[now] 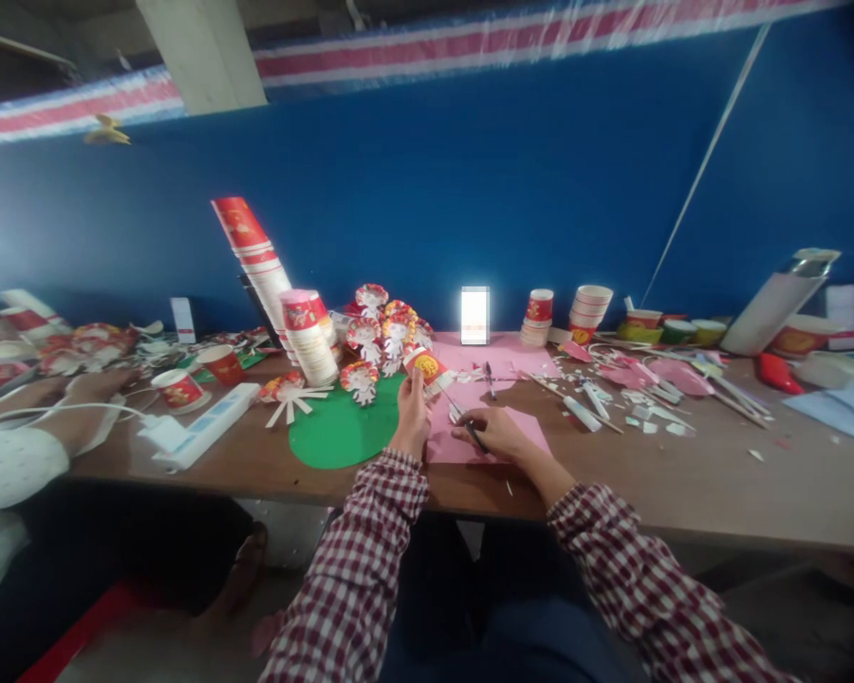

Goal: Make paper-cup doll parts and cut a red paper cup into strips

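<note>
My left hand [414, 415] is closed around a red paper cup [425, 364] with a gold print, held tilted above the table. Just to the right, my right hand [496, 433] grips a pair of scissors [473, 433] by its dark handles, the blades pointing up toward the cup. Whether the blades touch the cup is hard to make out. Below both hands lie pink paper sheets [527, 429], with a dark pen [490, 379] on them. A green round sheet [342, 438] lies to the left of my left hand.
Behind the green sheet are cut-cup flowers [399, 327] and stacked paper cups [309, 341]. A white power strip [210, 427] lies left, near another person's arm [78, 408]. Paper scraps [655, 413] and a glue tube [582, 414] are at right; a blue partition [541, 180] stands behind.
</note>
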`<move>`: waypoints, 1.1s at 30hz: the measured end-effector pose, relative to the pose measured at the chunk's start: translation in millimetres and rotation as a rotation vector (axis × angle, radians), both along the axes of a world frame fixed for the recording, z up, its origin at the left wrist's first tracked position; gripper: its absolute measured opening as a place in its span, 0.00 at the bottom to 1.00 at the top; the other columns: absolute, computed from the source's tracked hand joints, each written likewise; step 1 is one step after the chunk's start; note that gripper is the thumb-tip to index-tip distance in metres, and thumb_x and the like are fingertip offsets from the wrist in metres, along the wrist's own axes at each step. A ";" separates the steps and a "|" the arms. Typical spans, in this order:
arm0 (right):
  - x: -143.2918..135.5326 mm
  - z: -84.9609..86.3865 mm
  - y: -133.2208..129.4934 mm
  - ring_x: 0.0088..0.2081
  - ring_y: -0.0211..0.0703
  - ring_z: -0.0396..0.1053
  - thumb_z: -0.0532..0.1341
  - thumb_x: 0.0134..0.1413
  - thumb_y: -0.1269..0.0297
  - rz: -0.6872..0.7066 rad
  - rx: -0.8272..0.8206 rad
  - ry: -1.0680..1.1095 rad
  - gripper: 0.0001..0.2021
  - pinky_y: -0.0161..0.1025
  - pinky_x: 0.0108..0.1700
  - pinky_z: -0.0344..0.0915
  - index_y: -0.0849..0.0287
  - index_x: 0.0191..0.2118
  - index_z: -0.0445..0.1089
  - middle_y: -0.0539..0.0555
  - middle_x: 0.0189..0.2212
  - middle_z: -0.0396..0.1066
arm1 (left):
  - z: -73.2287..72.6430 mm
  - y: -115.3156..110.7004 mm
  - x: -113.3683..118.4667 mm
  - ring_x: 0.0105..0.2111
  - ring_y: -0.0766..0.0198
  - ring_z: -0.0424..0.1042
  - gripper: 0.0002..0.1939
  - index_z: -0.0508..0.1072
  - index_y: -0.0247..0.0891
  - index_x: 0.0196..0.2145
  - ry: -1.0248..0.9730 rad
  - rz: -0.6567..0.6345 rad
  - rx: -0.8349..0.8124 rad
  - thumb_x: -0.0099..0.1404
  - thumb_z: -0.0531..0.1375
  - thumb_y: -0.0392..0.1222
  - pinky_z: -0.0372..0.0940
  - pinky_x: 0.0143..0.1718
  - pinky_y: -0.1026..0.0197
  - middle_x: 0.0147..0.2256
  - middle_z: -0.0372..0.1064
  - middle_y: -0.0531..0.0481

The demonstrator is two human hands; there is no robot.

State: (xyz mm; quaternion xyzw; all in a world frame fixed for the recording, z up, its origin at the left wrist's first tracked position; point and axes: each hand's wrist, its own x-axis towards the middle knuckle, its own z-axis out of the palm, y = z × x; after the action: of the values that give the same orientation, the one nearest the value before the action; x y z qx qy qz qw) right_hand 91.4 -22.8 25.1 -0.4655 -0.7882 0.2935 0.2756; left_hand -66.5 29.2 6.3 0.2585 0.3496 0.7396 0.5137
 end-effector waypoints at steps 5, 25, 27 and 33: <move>0.0 -4.4 4.0 0.28 0.41 0.68 0.61 0.48 0.49 -0.010 0.003 -0.012 0.19 0.33 0.29 0.58 0.59 0.36 0.76 0.55 0.28 0.74 | -1.2 -1.0 3.7 0.31 0.67 0.71 0.24 0.68 0.38 0.37 0.021 -0.019 -0.005 0.50 0.65 0.57 0.67 0.33 0.63 0.36 0.71 0.48; 0.3 0.6 2.2 0.23 0.35 0.61 0.58 0.51 0.48 -0.015 0.006 -0.036 0.20 0.31 0.26 0.53 0.60 0.35 0.76 0.51 0.22 0.70 | -6.5 -3.2 8.3 0.26 0.69 0.70 0.26 0.68 0.37 0.33 0.096 -0.068 -0.006 0.45 0.66 0.61 0.66 0.28 0.64 0.31 0.69 0.51; 0.1 -0.3 2.7 0.23 0.35 0.60 0.58 0.51 0.48 -0.013 0.000 -0.036 0.20 0.31 0.25 0.53 0.61 0.35 0.76 0.51 0.21 0.69 | -6.8 -2.9 8.4 0.25 0.69 0.69 0.26 0.68 0.37 0.33 0.094 -0.065 -0.007 0.45 0.66 0.61 0.66 0.28 0.64 0.30 0.69 0.52; -0.3 0.5 3.6 0.23 0.35 0.60 0.59 0.50 0.49 -0.030 0.001 -0.042 0.19 0.32 0.26 0.53 0.61 0.35 0.76 0.52 0.22 0.70 | -7.5 -2.5 8.3 0.25 0.70 0.69 0.25 0.68 0.38 0.33 0.107 -0.078 -0.015 0.47 0.65 0.61 0.66 0.29 0.63 0.30 0.69 0.52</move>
State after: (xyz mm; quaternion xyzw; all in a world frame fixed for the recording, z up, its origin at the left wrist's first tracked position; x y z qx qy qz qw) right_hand 91.1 -19.2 25.6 -0.4830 -0.7869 0.2792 0.2636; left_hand -58.2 26.7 -1.2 0.3071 0.3716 0.7017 0.5246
